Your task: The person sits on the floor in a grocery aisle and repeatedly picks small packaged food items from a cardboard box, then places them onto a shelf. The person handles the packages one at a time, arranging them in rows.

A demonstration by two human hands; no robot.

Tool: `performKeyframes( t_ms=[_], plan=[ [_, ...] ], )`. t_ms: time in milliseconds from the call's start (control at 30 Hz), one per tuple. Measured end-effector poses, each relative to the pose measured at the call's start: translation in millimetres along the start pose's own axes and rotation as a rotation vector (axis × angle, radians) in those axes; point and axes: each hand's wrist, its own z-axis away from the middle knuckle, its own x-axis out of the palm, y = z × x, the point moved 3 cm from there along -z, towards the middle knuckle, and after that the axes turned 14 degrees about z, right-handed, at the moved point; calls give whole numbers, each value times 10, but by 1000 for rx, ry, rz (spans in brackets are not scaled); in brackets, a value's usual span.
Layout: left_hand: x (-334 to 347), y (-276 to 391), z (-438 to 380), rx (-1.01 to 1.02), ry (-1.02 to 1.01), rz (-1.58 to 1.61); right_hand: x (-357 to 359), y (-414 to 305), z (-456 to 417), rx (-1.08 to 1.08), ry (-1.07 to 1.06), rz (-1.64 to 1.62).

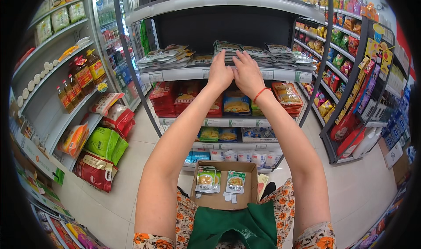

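Observation:
My left hand point(221, 70) and my right hand point(247, 70) reach to a shelf of a store rack, side by side with the thumbs close together. Their fingers stretch forward over a stack of flat foil food pouches point(228, 46). The fingertips seem to rest on the stack; the exact contact is hidden behind the hands. More pouches lie in stacks to the left point(167, 55) and to the right point(289, 55) on this shelf. Below, by my lap, a cardboard box point(218, 201) holds green-and-white pouches point(206, 180), another pouch point(235, 182) and small white slips point(233, 199).
A shelf lip with price tags point(184, 75) runs under the pouches, and another shelf point(227, 0) overhangs them. Red food packets point(162, 99) fill the tier below. Oil bottles point(84, 74) and rice bags point(95, 171) stand at left; a snack display rack point(358, 94) stands at right.

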Motion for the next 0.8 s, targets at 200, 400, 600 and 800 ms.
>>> performKeyframes(
  t_ms=[200, 400, 600, 800],
  plan=[
    [-13, 32, -143, -264, -9, 273, 201, 1, -167, -18, -38, 67],
    [-8, -128, -295, -294, 19, 363, 294, -41, -274, -36, -11, 93],
    [-34, -229, -298, -281, 64, 360, 331, -97, -285, -43, -34, 158],
    [-33, -86, -108, -308, 98, 514, 290, -100, -117, -76, 69, 109]
  ],
)
